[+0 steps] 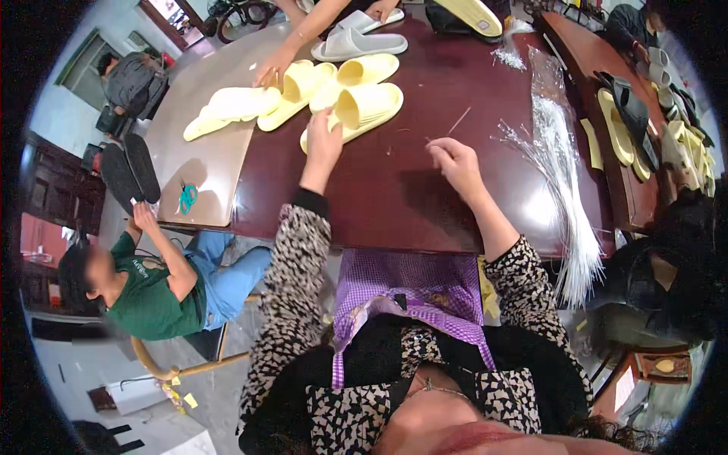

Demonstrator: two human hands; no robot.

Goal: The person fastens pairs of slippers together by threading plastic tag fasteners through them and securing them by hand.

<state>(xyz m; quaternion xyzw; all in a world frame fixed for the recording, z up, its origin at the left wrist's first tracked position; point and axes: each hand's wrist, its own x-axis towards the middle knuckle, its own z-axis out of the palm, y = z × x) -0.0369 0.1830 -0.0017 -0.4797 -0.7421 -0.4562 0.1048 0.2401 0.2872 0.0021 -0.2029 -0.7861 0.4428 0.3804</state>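
Note:
My left hand (324, 148) grips the near edge of a pale yellow slide slipper (379, 106), its fingertips partly hidden against it. A second yellow slipper (365, 70) lies right behind that one. To the right, my right hand (457, 165) hovers over the dark table with thumb and fingertips pinched together. Anything between them is too small to make out. A thin pale strand (459, 120) shows just beyond these fingertips. A long bundle of white plastic strands (557, 171) lies farther right, partly in a clear bag (547, 72).
A co-worker's hand (277, 67) touches other yellow slippers (298, 91) at the far left. Grey slippers (360, 45) lie at the back. Teal scissors (188, 199) rest on the pale board (220, 178). A seated person (163, 284) holds dark soles (130, 171). More slippers fill the right table (588, 91).

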